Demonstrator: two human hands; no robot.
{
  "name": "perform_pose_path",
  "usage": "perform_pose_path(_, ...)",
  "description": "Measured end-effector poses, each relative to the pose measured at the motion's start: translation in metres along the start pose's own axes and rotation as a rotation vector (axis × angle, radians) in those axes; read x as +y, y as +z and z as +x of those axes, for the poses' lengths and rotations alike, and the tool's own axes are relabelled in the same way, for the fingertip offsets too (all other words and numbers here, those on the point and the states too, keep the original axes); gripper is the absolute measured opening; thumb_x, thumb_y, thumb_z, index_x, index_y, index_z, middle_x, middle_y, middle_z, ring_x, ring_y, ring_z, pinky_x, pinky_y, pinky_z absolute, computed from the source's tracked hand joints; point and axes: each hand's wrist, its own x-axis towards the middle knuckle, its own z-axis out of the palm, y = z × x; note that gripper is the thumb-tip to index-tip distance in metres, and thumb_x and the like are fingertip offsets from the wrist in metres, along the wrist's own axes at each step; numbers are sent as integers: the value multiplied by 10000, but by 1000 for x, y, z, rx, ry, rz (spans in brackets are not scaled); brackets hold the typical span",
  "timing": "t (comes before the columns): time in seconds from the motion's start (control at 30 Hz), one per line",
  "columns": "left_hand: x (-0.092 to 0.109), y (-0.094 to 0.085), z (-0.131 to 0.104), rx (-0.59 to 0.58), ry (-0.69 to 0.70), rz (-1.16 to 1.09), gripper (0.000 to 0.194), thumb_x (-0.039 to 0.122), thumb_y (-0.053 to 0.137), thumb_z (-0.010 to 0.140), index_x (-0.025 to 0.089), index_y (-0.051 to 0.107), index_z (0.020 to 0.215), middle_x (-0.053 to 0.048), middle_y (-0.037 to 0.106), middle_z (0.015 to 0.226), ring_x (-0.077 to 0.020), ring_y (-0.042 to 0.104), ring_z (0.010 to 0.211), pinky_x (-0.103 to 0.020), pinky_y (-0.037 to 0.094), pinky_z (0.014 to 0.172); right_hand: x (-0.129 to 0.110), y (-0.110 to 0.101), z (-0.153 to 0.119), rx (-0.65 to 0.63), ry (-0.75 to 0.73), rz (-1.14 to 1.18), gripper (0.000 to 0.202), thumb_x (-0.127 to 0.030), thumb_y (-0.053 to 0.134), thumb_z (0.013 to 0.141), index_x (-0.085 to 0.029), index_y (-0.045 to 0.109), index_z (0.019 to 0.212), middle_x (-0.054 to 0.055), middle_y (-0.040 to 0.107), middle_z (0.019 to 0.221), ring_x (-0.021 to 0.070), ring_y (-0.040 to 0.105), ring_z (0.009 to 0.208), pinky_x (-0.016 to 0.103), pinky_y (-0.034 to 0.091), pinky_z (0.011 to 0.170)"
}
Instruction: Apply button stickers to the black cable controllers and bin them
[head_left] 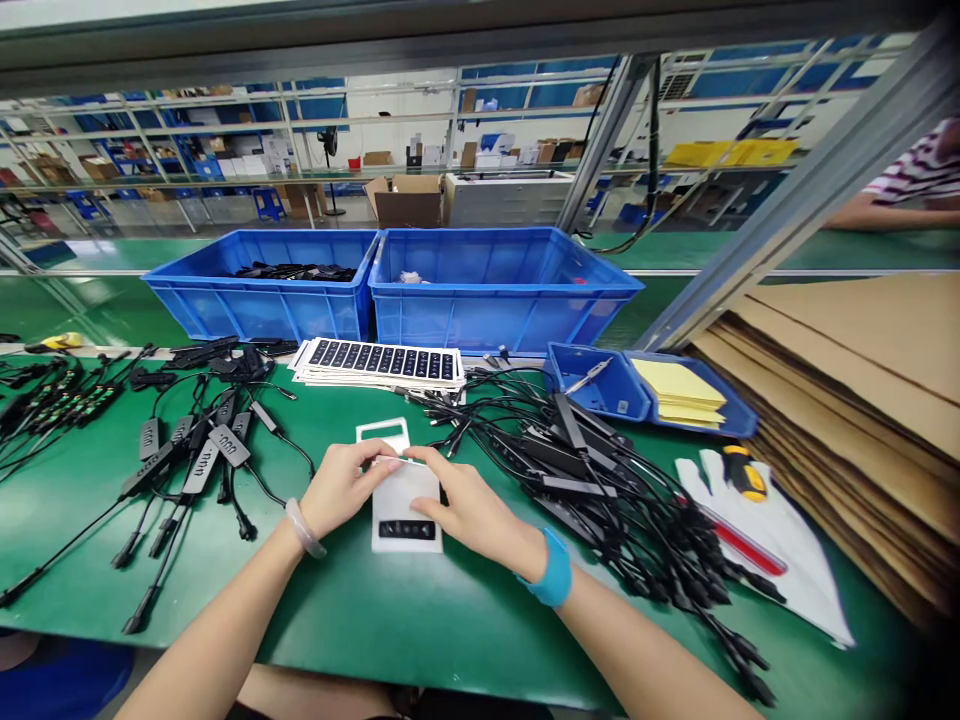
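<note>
Both hands meet over a small white label sheet [391, 500] at the middle of the bench. A black label strip [407, 530] shows near its close edge. My left hand [341, 488] pinches the sheet's far edge between thumb and fingers. My right hand [472, 508] holds the same edge from the other side, its thumb resting on the white surface. Just beyond the fingertips lies a white piece with a rectangular cut-out [361, 434]; whether it joins the sheet is hidden. Grey-topped cable hubs [201, 468] lie left of my left hand.
Blue bins [499, 310] stand at the back, with stacked label sheets [375, 383] before them. Tangled black cables [637, 520] spread at right, beside a white glove [806, 570], a yellow-black cutter [745, 474] and yellow paper [679, 385]. Cardboard [877, 400] is stacked far right.
</note>
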Motion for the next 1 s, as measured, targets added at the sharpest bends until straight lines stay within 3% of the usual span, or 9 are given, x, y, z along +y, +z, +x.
perform_pose_path(0.1,2,-5,-2,-65,-123,-471,412,480,617,822,171,592,1093,-29,657,793,-136,557,630,-205,392,557,1,0,2,76,89,355,320,-257,594,832,-226,500,1136,9,619,865,154,582,674,266,474,594)
perform_pose_path(0.2,0,-5,-2,-159,-233,-691,429,428,720,751,130,622,1043,-57,668,826,-148,593,693,-221,443,624,3,-6,5,161,123,542,422,-301,583,838,-218,394,1207,20,605,881,152,586,655,266,491,552)
perform_pose_path(0.33,-4,2,-1,-62,-324,-645,341,404,741,727,103,698,880,-34,646,711,-102,529,578,-199,401,539,4,-6,4,426,5,27,575,-256,630,807,-202,359,1311,108,562,1081,241,574,915,394,512,753)
perform_pose_path(0.43,-5,11,0,25,-359,-676,356,408,760,696,119,695,894,-19,642,707,-102,525,554,-205,406,520,2,-1,0,550,-216,-349,305,-211,612,835,-199,537,1130,108,545,1028,253,518,961,402,467,797)
perform_pose_path(0.5,-5,16,1,50,-346,-695,335,390,779,675,123,685,854,-23,652,731,-118,556,598,-216,434,564,0,1,-3,552,-335,-479,185,-192,594,857,-221,583,1039,81,563,931,229,520,885,380,448,765)
perform_pose_path(0.63,-6,25,3,127,-342,-740,302,353,799,656,137,634,788,-20,658,748,-126,583,643,-219,456,610,-2,-1,-7,705,-435,-626,275,-185,646,829,-296,594,1075,64,600,954,230,528,928,403,395,842)
perform_pose_path(0.73,-6,28,3,120,-359,-823,320,324,803,658,144,627,855,-22,661,797,-128,592,669,-235,488,632,-1,-3,-7,539,-519,-532,194,-144,588,864,-275,617,1003,30,615,833,177,546,800,339,395,730)
perform_pose_path(0.83,-4,26,2,7,-396,-949,322,301,786,689,138,635,923,-40,665,837,-149,617,736,-283,528,703,2,1,-2,342,-489,-375,107,-172,518,915,-203,620,923,40,614,801,165,545,746,309,409,667)
perform_pose_path(1.0,-6,18,-1,-97,-492,-1018,282,272,813,667,111,668,846,-33,648,758,-96,598,641,-207,532,640,7,8,3,299,-358,-108,111,-232,528,919,-207,619,862,34,615,809,163,567,750,297,463,692)
